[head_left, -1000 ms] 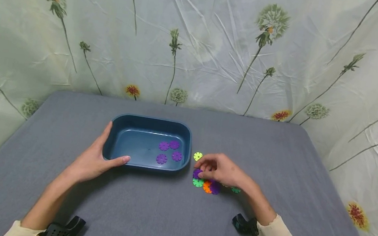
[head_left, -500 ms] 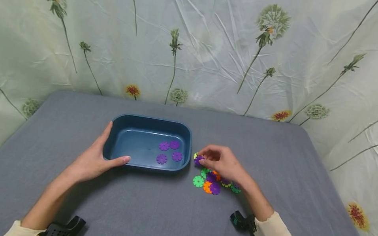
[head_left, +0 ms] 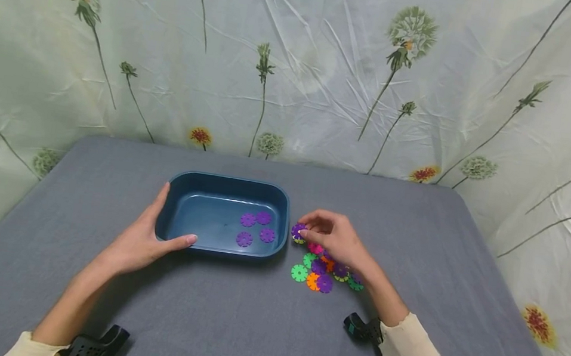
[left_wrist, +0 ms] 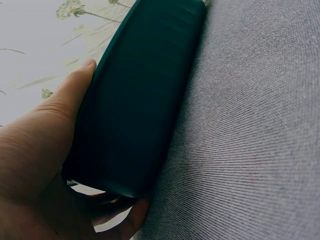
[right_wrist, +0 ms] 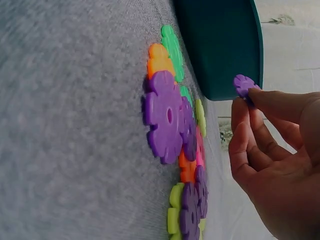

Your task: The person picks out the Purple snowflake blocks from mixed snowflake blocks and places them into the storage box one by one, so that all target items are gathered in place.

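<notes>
My left hand [head_left: 135, 247] grips the blue plastic basin [head_left: 198, 223] by its left end, thumb over the near rim and fingers along the side. In the left wrist view the basin's outer wall [left_wrist: 135, 100] stands dark beside the thumb. Just right of the basin, my right hand [head_left: 341, 240] pinches a purple snowflake disc [head_left: 298, 229] between thumb and fingertips. The right wrist view shows that disc [right_wrist: 244, 85] raised above the cloth. Several purple discs [head_left: 244, 239] lie flat in the basin's right half.
Below the right hand lies a loose cluster of notched discs: green [head_left: 299, 273], orange [head_left: 313, 281], purple [head_left: 324, 283] and a pink one [head_left: 315, 247] partly under the fingers. Grey cloth [head_left: 223, 320] covers the table; a flower-printed curtain [head_left: 323, 56] hangs behind.
My right hand has moved away from the body and up the table with the purple disc, uncovering more of the disc cluster. The left hand and basin stay put.
</notes>
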The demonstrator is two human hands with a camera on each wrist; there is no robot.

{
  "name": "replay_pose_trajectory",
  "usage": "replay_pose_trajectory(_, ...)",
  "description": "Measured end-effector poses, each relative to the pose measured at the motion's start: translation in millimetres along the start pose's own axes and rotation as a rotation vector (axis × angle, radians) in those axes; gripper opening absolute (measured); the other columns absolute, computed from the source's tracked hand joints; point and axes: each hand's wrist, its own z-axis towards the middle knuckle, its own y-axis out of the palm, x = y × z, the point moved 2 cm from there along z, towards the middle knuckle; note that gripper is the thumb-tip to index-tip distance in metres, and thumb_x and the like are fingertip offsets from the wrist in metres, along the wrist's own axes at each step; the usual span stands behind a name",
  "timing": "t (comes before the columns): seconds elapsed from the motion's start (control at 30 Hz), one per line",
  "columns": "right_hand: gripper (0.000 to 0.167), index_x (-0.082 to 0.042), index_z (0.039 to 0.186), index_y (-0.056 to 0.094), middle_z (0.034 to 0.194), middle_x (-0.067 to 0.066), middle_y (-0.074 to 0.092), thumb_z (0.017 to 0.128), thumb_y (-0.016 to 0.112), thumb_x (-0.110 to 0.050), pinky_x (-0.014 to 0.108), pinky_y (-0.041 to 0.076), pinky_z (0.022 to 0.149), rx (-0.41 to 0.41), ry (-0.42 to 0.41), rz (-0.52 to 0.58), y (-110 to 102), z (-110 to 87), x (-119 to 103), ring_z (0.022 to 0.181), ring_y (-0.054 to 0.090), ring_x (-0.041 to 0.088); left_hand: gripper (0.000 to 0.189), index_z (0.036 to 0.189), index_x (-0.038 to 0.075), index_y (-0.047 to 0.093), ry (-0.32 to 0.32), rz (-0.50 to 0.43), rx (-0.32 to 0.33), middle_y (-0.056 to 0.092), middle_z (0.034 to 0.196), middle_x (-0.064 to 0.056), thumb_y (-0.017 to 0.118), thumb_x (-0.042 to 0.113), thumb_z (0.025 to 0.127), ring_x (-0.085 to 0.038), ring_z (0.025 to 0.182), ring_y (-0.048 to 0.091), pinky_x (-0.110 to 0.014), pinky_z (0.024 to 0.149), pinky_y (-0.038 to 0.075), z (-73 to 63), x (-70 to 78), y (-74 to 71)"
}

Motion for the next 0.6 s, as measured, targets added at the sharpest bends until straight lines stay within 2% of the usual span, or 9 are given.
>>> replay_pose_trajectory(0.23,0.018,-0.009,0.115,0.075,0.104,0.012,0.074,0.098,0.073,-0.012,0.027,0.057,0.076,0.050,-0.014,0.015,0,4.2,-3,0.089,0.069,0.022,0.129,0.165,0.023,-0.020,0.011,0.002,-0.003,-0.007,0.176,-0.019,0.076,0.059,0.088,-0.053,0.159,0.011,-0.077,0.119,0.023,-0.5,-0.6,-1.1)
replay_pose_trajectory(0.43,0.018,-0.010,0.115,0.075,0.107,0.012,0.074,0.098,0.073,-0.015,0.030,0.058,0.079,0.091,-0.023,0.023,2,8.1,-8,0.091,0.069,0.023,0.129,0.166,0.022,-0.020,0.004,0.013,-0.001,-0.006,0.176,-0.021,0.076,0.061,0.088,-0.055,0.158,0.012,-0.077,0.118,0.023,-0.1,0.3,-1.2)
replay_pose_trajectory(0.6,0.018,-0.009,0.115,0.075,0.110,0.012,0.075,0.099,0.073,-0.016,0.023,0.057,0.081,0.136,-0.042,0.033,3,10.6,-11,0.092,0.069,0.022,0.129,0.166,0.022,-0.020,-0.003,0.038,0.005,-0.003,0.175,-0.024,0.075,0.062,0.088,-0.056,0.157,0.014,-0.078,0.117,0.025,-0.7,1.2,-1.0)
